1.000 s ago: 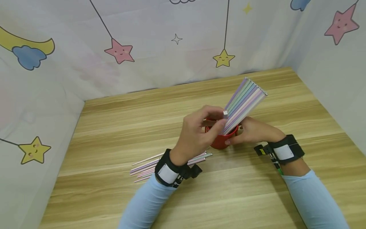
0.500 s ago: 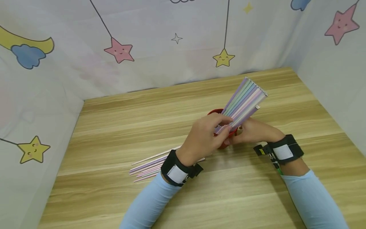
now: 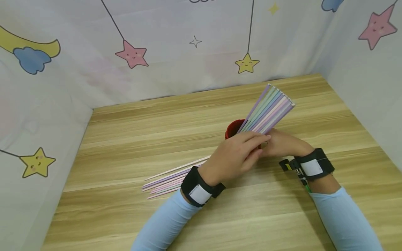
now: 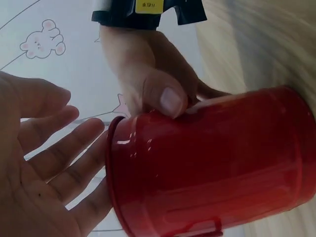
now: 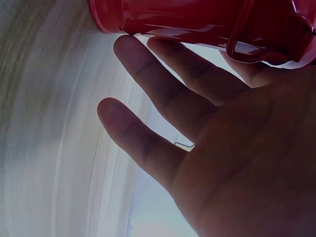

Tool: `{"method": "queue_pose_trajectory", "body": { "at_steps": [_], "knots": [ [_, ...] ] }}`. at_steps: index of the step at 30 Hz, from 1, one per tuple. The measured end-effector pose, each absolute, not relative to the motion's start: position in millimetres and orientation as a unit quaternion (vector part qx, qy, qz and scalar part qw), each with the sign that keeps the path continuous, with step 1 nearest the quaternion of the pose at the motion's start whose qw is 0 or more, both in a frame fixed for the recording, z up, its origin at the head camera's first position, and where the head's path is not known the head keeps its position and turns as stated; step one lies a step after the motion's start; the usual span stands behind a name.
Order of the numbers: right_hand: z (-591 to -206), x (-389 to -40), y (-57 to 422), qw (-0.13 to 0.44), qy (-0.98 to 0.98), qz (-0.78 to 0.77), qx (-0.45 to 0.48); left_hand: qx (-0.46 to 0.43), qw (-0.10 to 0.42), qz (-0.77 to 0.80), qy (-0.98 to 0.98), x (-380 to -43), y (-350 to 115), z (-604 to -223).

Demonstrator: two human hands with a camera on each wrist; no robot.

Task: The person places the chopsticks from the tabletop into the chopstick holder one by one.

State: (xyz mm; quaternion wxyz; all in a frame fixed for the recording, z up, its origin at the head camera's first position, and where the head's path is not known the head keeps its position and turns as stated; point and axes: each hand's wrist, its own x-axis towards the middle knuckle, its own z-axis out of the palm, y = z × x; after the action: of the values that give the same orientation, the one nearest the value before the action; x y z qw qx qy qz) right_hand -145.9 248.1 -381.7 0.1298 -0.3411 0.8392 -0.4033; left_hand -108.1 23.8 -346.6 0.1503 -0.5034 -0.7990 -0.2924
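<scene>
A red cup [image 3: 233, 128] with a loop handle stands on the table, tilted bundle of slim pastel pencil-like sticks [image 3: 266, 108] leaning out of it to the right. Their upper ends are silvery and sparkly. My right hand [image 3: 282, 143] holds the cup from the right; in the left wrist view its thumb [image 4: 172, 100] presses near the rim, and in the right wrist view several fingers lie straight alongside the wall. In front of the rim is my left hand [image 3: 233, 157], fingers extended and nothing in its grasp. It hides much of the cup in the head view.
More pastel sticks [image 3: 169, 183] lie in a loose group on the wooden table [image 3: 125, 139], partly under my left wrist. A white printed cloth [image 3: 176, 62] walls in the back and sides. Both wrists wear black bands.
My left hand lowered a pinched stick into the cup beside the others and let go of it, then moved down and right over the cup's front. The right hand stayed on the cup.
</scene>
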Motion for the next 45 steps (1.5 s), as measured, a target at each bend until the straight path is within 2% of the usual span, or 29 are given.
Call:
{"method": "queue_pose_trajectory", "body": {
  "at_steps": [5, 8, 16, 18, 21, 25, 38, 42, 45],
  "knots": [
    [-383, -148, 243, 0.137, 0.837, -0.421, -0.321, -0.472, 0.134, -0.292, -0.82, -116, 2, -336],
    [-384, -150, 241, 0.14, 0.831, -0.431, -0.323, -0.422, 0.099, -0.287, -0.854, -125, -20, -330],
    [-384, -151, 241, 0.135, 0.824, -0.451, -0.316, -0.24, -0.114, -0.165, -0.95, -148, -52, -342],
    [-384, -152, 241, 0.134, 0.821, -0.458, -0.312, -0.225, -0.15, -0.152, -0.951, -153, -52, -350],
    [-383, -151, 240, 0.133, 0.822, -0.46, -0.308, -0.226, -0.177, -0.142, -0.947, -159, -48, -364],
    [-382, -150, 240, 0.136, 0.826, -0.454, -0.304, -0.234, -0.187, -0.12, -0.947, -161, -43, -374],
    [-388, -151, 243, 0.132, 0.823, -0.466, -0.299, -0.239, -0.166, -0.121, -0.949, -160, -44, -376],
    [-388, -150, 243, 0.138, 0.822, -0.465, -0.299, -0.24, -0.131, -0.153, -0.95, -158, -49, -359],
    [-389, -150, 243, 0.141, 0.82, -0.466, -0.301, -0.251, -0.077, -0.186, -0.947, -154, -55, -341]
  ]
}}
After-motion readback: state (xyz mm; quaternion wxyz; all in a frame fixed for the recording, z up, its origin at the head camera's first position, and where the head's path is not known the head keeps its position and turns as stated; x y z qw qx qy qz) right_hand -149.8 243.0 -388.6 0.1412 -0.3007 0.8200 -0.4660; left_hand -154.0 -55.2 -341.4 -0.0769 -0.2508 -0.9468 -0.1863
